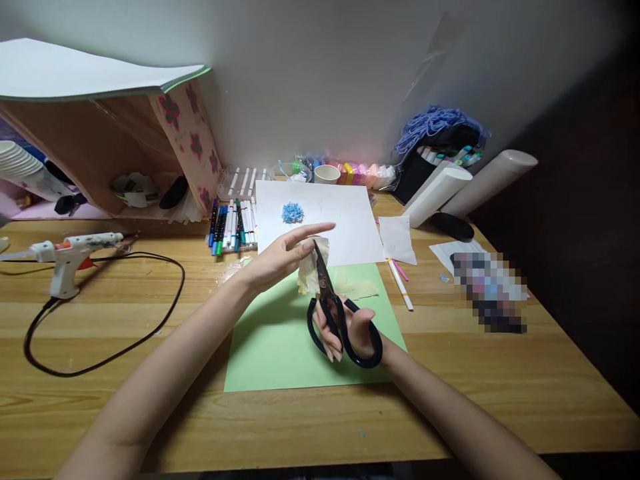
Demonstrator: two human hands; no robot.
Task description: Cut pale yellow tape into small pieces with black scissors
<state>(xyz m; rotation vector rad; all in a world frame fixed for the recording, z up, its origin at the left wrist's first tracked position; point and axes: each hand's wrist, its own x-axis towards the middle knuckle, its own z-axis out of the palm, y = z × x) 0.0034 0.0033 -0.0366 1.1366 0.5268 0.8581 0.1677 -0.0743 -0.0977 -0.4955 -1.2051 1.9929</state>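
My right hand grips black-handled scissors, blades pointing up and away into a pale yellow crumpled piece of tissue paper. My left hand pinches that paper from the left, index finger stretched out over it. Both hands hover over a light green sheet lying on the wooden desk. A few pale yellow scraps lie on the green sheet. Behind it is a white sheet with a small heap of blue paper shreds.
A glue gun with a looping black cord lies at left. Several markers sit beside the white sheet. A paper cup, coloured clay tubs, white rolls, a pen and a pixelated object are at back and right.
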